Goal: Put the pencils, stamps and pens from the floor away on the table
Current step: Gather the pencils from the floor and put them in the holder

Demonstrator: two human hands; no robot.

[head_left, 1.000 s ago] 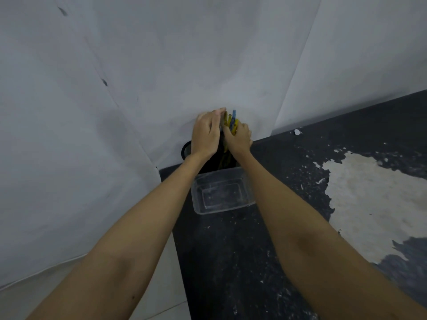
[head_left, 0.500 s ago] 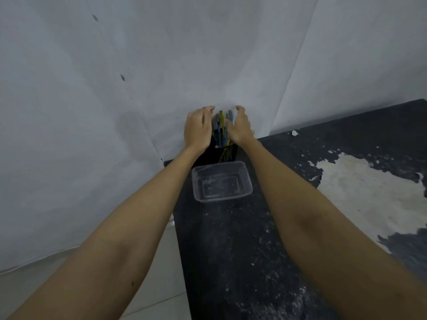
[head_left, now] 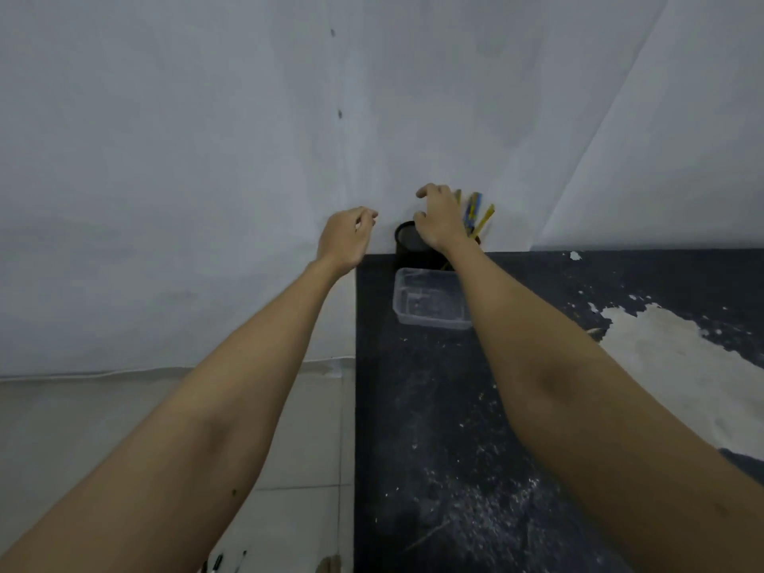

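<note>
1. The left hand (head_left: pixel 345 237) hangs in the air at the centre of the frame, just left of the desk (head_left: pixel 454 428) edge and in front of the white wall (head_left: pixel 206 159); its fingers are loosely curled and hold nothing
2. The right hand (head_left: pixel 440 219) is above the black pen holder (head_left: pixel 407 241) in the upper middle of the frame; its fingers are spread and bent like a claw, and as far as the blur allows, they grip nothing
3. The pencils and pens (head_left: pixel 475 215), yellow and blue, stand leaning in the holder just right of the right hand; whether the hand touches them cannot be told, since the hand hides their lower part
4. The holder sits at the far left corner of the dark desk, against the wall
5. A clear plastic tray (head_left: pixel 430 299) lies on the desk just in front of the holder, partly under the right forearm
6. The desk top is black with white flecks and a large worn pale patch (head_left: pixel 682 357) at the right of the frame
7. On the tiled floor (head_left: pixel 306 448) at the bottom edge, left of the desk, a few small dark items (head_left: pixel 229 562) show, too small to name
</note>
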